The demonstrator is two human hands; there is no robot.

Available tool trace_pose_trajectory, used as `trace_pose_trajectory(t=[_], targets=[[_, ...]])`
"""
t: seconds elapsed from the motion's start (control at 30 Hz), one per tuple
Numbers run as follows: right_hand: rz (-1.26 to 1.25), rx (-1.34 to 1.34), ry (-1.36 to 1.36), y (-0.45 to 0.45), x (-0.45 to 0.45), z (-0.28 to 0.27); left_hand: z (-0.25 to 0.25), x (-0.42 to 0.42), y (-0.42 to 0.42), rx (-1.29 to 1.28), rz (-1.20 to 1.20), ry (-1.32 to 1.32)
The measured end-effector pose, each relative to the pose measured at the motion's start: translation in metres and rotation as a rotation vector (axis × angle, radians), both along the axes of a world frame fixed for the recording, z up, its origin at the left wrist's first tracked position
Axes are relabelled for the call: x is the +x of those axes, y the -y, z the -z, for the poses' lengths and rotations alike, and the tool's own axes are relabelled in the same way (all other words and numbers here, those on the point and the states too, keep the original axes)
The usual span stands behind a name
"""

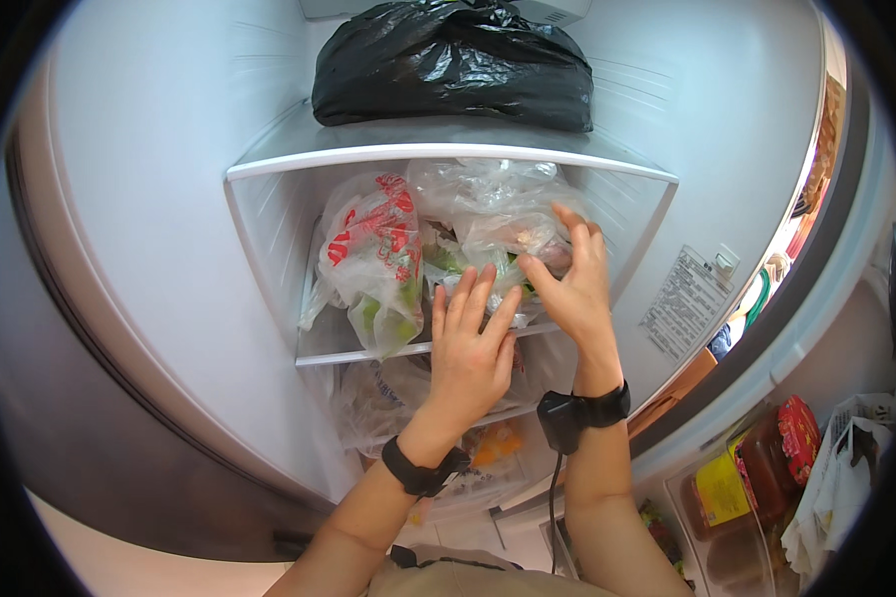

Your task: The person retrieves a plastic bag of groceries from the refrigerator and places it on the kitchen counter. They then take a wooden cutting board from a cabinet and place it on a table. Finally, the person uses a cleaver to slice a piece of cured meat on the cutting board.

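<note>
My right hand point(576, 280) rests against the right side of a clear plastic bag point(493, 190) on a refrigerator shelf. Its thumb and fingers are spread around a pale, purplish item point(554, 255) that shows through the film. At the bag's lower front, my left hand point(474, 347) lies with fingers apart, their tips touching or close to the plastic. Green leaves point(445, 259) show between the bags. Left of my hands sits a white plastic bag point(373, 261) with red print and something green inside. Neither hand is closed around anything.
Above, a large black plastic bag point(452, 71) stands on the upper shelf point(448, 153). More bagged food point(381, 392) lies below the white front edge of the middle shelf point(358, 358). The open door at right holds a jar with a red lid point(797, 436).
</note>
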State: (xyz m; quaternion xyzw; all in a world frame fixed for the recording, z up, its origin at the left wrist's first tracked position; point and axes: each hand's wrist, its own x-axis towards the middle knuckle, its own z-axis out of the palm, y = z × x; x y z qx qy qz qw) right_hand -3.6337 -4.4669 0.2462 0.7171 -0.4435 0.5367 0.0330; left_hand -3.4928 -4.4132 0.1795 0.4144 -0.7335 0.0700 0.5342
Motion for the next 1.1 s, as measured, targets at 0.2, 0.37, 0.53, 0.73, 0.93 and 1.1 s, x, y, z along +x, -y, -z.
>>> trace_pose_trajectory(t=[0.2,0.37,0.53,0.73,0.93,1.1], targets=[[0.168,-0.094,-0.126,0.022,0.033,-0.016,0.001,0.0,0.0,-0.054,-0.005,-0.055],[0.317,0.03,-0.257,0.039,0.055,-0.043,0.003,0.002,0.0,-0.045,0.035,-0.093],[0.212,0.321,-0.073,0.066,0.057,-0.059,0.001,0.007,-0.001,-0.046,0.033,-0.092],[0.29,0.043,0.339,0.117,-0.021,-0.044,-0.004,0.003,-0.004,-0.059,0.078,-0.159],[0.075,0.155,0.806,0.102,-0.031,-0.051,0.001,0.008,-0.014,-0.124,-0.103,-0.362],[0.018,0.102,0.817,0.1,-0.032,-0.045,0.008,0.011,-0.013,0.553,0.234,-0.725]])
